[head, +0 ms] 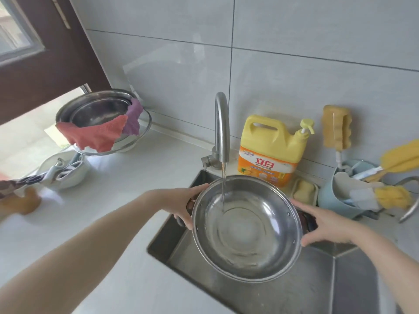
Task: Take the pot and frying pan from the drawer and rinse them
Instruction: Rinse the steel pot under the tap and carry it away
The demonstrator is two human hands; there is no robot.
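I see the sink (294,291) first, w/ the pot (247,227) held over it under the tap (221,130), water running in. Left hand (183,205) and right hand (326,225) each curl fingers round a side handle. Pot rinse underway, I'd say; frying pan not in view, still to do.

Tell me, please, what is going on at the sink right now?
A person is rinsing a round stainless steel pot over the steel sink. The left hand and right hand each grip a dark side handle, holding the pot under the curved metal faucet. A thin stream of water runs into it. No frying pan is in view.
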